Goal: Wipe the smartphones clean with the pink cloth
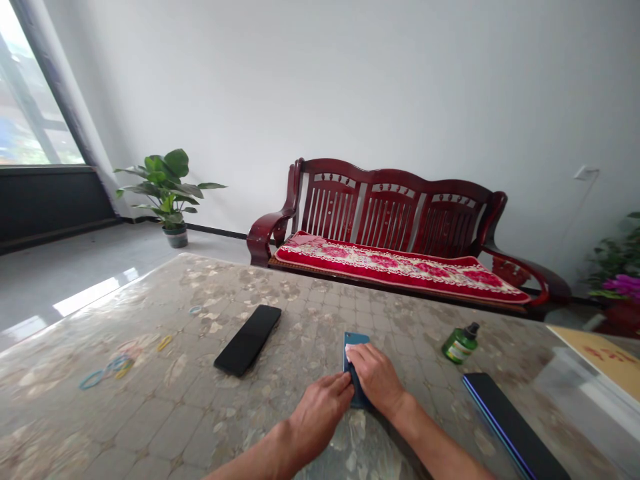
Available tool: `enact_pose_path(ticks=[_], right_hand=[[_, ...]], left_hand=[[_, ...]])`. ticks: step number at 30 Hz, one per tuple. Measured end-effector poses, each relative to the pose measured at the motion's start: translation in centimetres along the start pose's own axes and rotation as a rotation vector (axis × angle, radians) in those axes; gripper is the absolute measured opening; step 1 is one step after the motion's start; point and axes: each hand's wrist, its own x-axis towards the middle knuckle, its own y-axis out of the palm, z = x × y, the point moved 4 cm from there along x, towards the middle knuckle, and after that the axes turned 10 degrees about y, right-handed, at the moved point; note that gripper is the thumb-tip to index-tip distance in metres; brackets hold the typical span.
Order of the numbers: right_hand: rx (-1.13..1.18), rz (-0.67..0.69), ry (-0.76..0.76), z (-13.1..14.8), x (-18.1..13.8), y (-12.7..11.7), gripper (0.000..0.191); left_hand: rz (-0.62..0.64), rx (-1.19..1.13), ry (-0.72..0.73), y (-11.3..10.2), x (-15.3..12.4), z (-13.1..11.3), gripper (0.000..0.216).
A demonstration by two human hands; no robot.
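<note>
A teal phone [356,340] lies flat on the patterned table [190,373] in front of me. My right hand [376,379] rests on top of it, fingers pressed together, with something small and white under the fingertips that I cannot make out. My left hand [320,417] touches the phone's near left edge, fingers curled against it. A black phone [249,338] lies to the left of both hands. Another dark phone [513,427] lies at the right, near the table's edge.
A small green bottle [460,343] lies on its side right of the teal phone. Several rubber bands [113,368] are scattered at the table's left. A red wooden bench [395,250] stands behind the table, a potted plant [167,190] at the far left, a box [600,357] at right.
</note>
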Motion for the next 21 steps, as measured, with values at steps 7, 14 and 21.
enact_pose_path(ticks=[7, 14, 21], right_hand=[[-0.043, -0.027, 0.037, -0.3, 2.2, 0.8, 0.018], [0.02, -0.006, -0.063, 1.0, -1.0, -0.2, 0.016], [-0.091, -0.021, 0.072, -1.0, 2.7, 0.8, 0.02]], left_hand=[[0.037, -0.021, 0.025, 0.0, -0.2, 0.1, 0.019], [0.054, 0.0, -0.013, -0.5, 0.1, -0.2, 0.012], [0.034, 0.005, 0.011, 0.0, -0.3, 0.2, 0.012]])
